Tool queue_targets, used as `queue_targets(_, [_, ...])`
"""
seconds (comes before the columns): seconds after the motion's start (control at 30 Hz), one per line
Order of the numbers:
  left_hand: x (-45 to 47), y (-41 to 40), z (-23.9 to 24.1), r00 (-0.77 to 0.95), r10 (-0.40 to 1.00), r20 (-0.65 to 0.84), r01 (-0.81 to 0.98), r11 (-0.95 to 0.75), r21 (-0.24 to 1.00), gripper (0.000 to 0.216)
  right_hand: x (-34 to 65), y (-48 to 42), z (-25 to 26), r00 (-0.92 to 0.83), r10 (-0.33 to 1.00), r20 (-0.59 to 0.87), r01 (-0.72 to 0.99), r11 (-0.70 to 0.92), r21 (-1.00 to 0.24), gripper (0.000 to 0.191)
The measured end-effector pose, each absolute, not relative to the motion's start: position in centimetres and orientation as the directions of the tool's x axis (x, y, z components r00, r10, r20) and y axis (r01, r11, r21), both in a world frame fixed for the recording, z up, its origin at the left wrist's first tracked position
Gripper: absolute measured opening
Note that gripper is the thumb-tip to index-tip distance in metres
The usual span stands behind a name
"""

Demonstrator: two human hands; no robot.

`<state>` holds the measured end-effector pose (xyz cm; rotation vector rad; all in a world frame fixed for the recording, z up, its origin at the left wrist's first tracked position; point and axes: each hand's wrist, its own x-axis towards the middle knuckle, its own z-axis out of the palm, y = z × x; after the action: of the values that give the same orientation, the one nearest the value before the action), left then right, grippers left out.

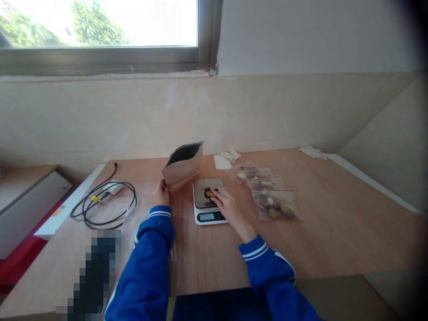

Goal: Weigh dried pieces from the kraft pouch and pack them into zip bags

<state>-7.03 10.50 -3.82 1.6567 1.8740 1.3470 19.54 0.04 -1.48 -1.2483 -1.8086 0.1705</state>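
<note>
My left hand grips the lower left corner of a brown kraft-paper pouch, which stands with its wide mouth open and its inside dark. My right hand is over a white kitchen scale with a dark, shiny weighing plate. Its fingertips close on a small brown dried slice at the plate; the fingers partly cover it. The scale's lit display faces me, but its digits are too small to read. Right of the scale lie several clear zip bags holding brownish dried pieces.
A coiled black cable with a white adapter lies at the left of the wooden table. White paper and crumpled tissue are near the wall. Part of another clear bag shows beside my left sleeve.
</note>
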Motion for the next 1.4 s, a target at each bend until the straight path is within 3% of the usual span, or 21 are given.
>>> queue_targets(0.1, [-7.0,10.3,-3.6,-0.3,0.896,0.328,0.617,-0.08,0.783,0.034,19.9,0.2,-1.5,-0.049,0.784,0.619,0.66,0.491,-0.569,0.033])
queue_targets(0.2, [-7.0,10.2,-3.5,-0.299,0.899,0.32,0.622,-0.07,0.78,0.034,21.1,0.1,-1.5,0.131,0.763,0.633,0.638,0.424,-0.643,0.036])
queue_targets(0.33, [-7.0,10.2,-3.6,-0.296,0.902,0.316,0.613,-0.074,0.786,0.036,22.0,0.1,-2.1,0.331,0.758,0.561,0.626,0.268,-0.732,0.037])
queue_targets(0.43, [-7.0,10.2,-3.5,-0.297,0.901,0.317,0.597,-0.084,0.798,0.038,21.8,0.3,-2.7,0.368,0.755,0.543,0.586,0.266,-0.766,0.04])
queue_targets(0.6, [-7.1,10.4,-3.8,-0.295,0.902,0.315,0.579,-0.094,0.81,0.037,21.3,0.6,-3.8,0.339,0.78,0.526,0.543,0.294,-0.786,0.029])
queue_targets(0.7, [-7.2,10.5,-4.0,-0.3,0.898,0.322,0.577,-0.098,0.811,0.036,21.4,0.6,-4.0,0.269,0.79,0.551,0.618,0.298,-0.728,0.025])
queue_targets(0.8, [-7.3,10.6,-4.2,-0.297,0.899,0.32,0.578,-0.098,0.81,0.036,21.5,0.4,-3.5,0.208,0.795,0.57,0.684,0.299,-0.666,0.026])
queue_targets(1.0, [-7.2,10.6,-4.1,-0.289,0.9,0.327,0.561,-0.117,0.819,0.034,21.5,-0.4,-1.9,0.198,0.785,0.587,0.648,0.345,-0.679,0.034])
queue_targets(1.17, [-7.0,10.4,-3.9,-0.257,0.895,0.364,0.527,-0.186,0.829,0.033,21.0,-1.7,1.9,0.237,0.697,0.676,0.644,0.409,-0.647,0.035])
queue_targets(1.4, [-6.9,9.7,-3.4,-0.185,0.885,0.428,0.577,-0.254,0.776,0.04,18.6,-2.3,9.3,-0.142,0.688,0.711,0.667,0.598,-0.446,0.034])
